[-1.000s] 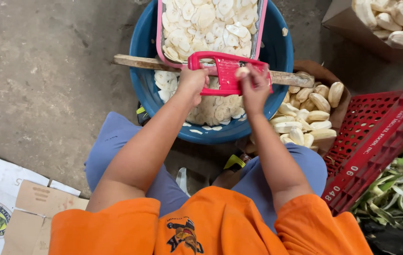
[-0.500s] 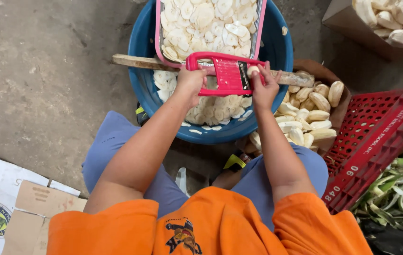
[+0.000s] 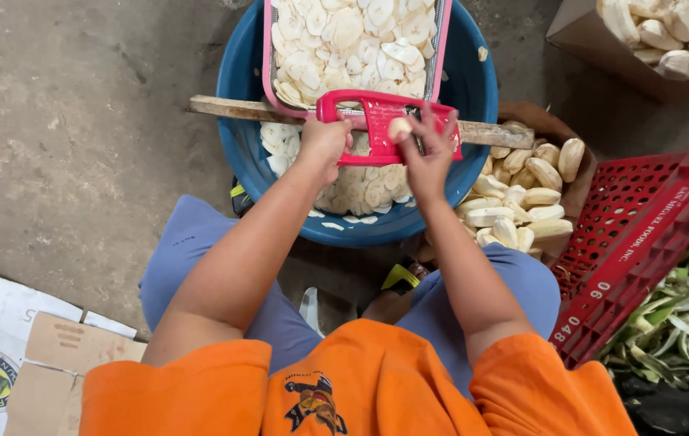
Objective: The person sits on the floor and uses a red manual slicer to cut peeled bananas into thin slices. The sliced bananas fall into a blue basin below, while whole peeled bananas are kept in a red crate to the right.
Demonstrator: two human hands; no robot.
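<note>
A red slicer lies across a wooden stick on top of a blue basin. My left hand grips the slicer's left edge. My right hand presses a peeled banana piece onto the slicer's blade. Pale banana slices lie in the basin under the slicer. A pink-rimmed sieve tray heaped with slices rests on the basin's far side.
A brown box of peeled bananas sits right of the basin. A red plastic crate holds green peels at far right. Another box of peeled bananas is top right. Flattened cardboard lies bottom left on the concrete floor.
My right hand has slid the banana piece back and forth along the slicer, and the piece now sits near the slicer's middle. My left hand has stayed on the slicer.
</note>
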